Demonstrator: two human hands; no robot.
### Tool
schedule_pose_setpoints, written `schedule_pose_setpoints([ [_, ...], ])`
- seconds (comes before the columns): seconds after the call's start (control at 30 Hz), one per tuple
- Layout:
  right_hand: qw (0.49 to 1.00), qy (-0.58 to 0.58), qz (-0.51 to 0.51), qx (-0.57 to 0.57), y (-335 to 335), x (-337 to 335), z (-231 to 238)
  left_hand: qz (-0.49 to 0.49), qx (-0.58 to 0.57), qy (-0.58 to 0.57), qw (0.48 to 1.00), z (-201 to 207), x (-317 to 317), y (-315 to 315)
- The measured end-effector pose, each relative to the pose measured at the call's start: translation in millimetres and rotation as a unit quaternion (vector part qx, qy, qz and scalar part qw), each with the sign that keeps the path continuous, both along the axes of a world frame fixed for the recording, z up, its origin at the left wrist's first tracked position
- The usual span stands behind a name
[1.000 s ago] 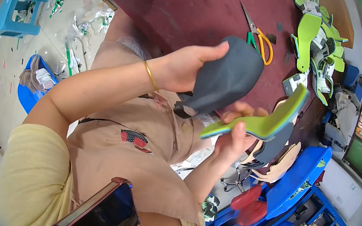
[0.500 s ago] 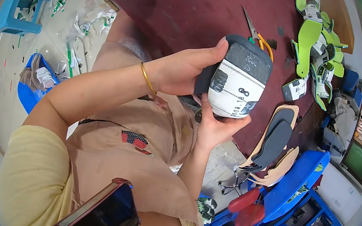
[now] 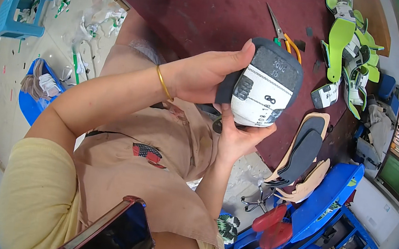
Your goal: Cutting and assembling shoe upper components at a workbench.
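Observation:
A black-and-white slide sandal (image 3: 264, 93) is held up between my two hands over the near edge of the dark red table. Its white stitched strap carries black printed marks, and a rounded black end tops it. My left hand (image 3: 209, 75), wearing a gold bangle, grips its left side with the thumb near the upper edge; the other fingers are mostly hidden behind it. From below, my right hand (image 3: 240, 140) closes around the lower edge, thumb pointing up. Yellow-handled scissors (image 3: 280, 31) lie on the table just beyond the sandal, partly covered by it.
Several bright green sandals (image 3: 341, 42) are heaped at the table's far right, beside a smaller black-and-white piece (image 3: 325, 95). Dark and tan insoles (image 3: 303, 149) are stacked at the right edge. A blue tray (image 3: 326, 203) stands below them. Scraps and a blue stool (image 3: 24, 13) occupy the floor at left.
The sandal has shifted very slightly up and to the right, tilting a little. Both hands keep their hold on it.

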State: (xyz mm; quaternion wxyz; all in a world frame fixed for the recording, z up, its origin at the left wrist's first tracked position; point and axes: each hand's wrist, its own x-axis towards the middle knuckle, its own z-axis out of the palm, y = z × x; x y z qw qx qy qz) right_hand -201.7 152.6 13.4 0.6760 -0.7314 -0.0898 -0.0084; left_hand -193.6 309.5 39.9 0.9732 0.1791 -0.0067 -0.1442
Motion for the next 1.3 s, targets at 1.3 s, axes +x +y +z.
schedule_pose_setpoints([
  [1.3, 0.829, 0.245, 0.373, 0.337, -26.7, 57.2, 10.1, -0.107, 0.094, 0.04, 0.989, 9.1, 25.1, 57.0],
])
